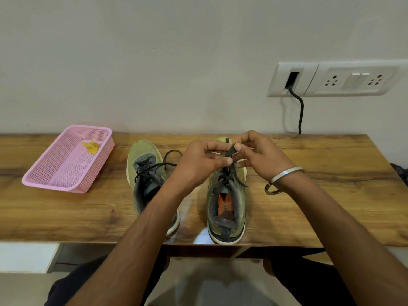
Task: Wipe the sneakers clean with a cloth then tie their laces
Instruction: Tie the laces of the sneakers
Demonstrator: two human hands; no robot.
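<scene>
Two olive-green sneakers stand side by side on the wooden table (66,213), toes toward the wall. The left sneaker (144,171) has loose dark laces trailing to its right. Above the right sneaker (227,208), both hands work its black lace (229,154). My left hand (198,161) pinches the lace between thumb and fingers. My right hand (258,155) pinches the same lace a little higher; a metal bangle sits on that wrist. The hands hide the right sneaker's toe. A yellow cloth (91,146) lies in the pink basket (55,173).
The pink plastic basket sits at the table's back left. A wall socket panel (331,79) with a black cable (300,111) hangs above the table's back right. A small metal ring (271,189) lies right of the right sneaker. The table's front edge is just behind the sneakers' heels.
</scene>
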